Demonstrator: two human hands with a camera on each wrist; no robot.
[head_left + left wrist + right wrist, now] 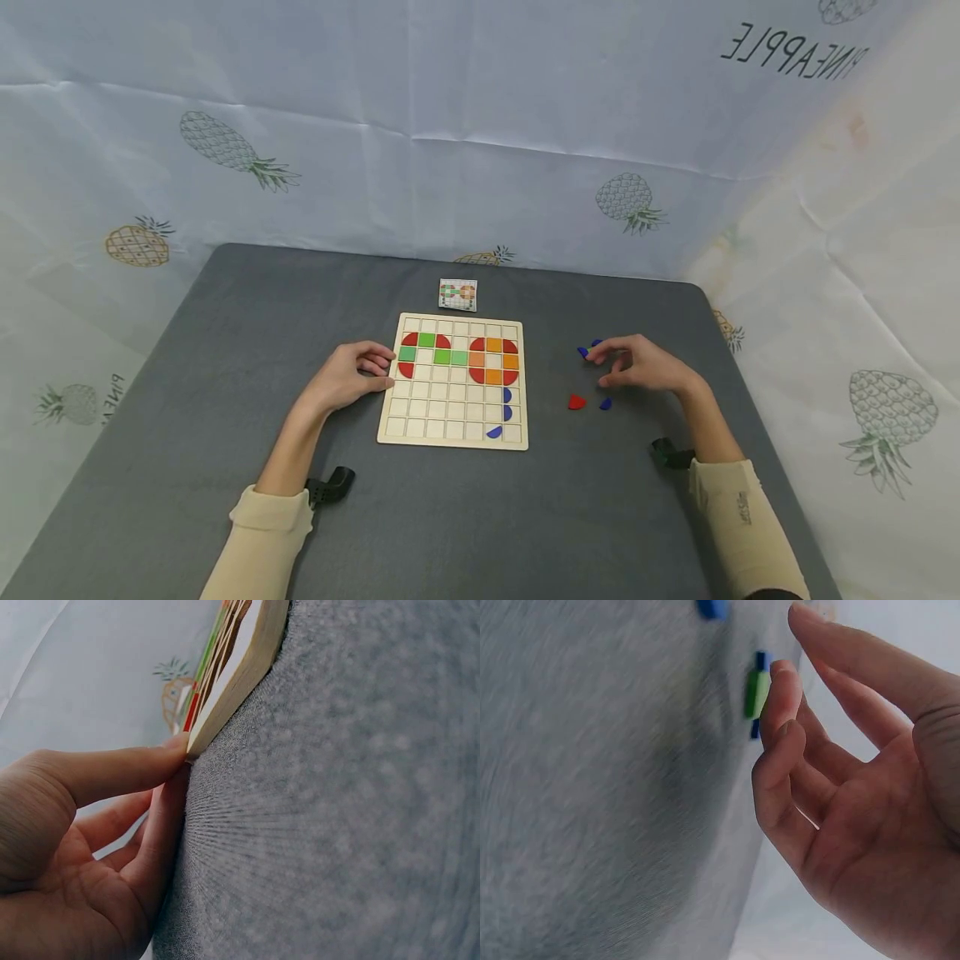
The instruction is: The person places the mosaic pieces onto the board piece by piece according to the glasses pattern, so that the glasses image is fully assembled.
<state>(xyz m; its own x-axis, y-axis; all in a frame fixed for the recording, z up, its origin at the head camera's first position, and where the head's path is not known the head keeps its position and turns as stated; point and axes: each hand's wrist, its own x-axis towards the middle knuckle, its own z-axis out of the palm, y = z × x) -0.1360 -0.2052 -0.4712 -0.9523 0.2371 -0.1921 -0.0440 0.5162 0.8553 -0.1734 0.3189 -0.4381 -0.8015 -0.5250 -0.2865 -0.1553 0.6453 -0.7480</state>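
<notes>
My left hand (pixel 348 375) touches the left edge of a square wooden grid board (pixel 450 411), thumb and index fingertips apart along its side. In the left wrist view, the thumb (pixel 124 771) meets the board's pale edge (pixel 238 684). Red, green and orange pieces form two ring shapes on the upper grid, joined by green squares (pixel 450 357). Blue half-round pieces (pixel 494 432) lie at the lower right. Over loose blue pieces (pixel 582 352) hovers my right hand (pixel 637 363), thumb and index apart, nothing visible between them. Its wrist view shows a green piece (pixel 751 694) beyond the fingers.
A small printed pattern card (pixel 457 295) lies behind the board. Right of the board, a red piece (pixel 576 402) and another blue half-round (pixel 605 404) rest on the dark grey table (pixel 450 525). A pineapple-print cloth (pixel 450 200) hangs around the table.
</notes>
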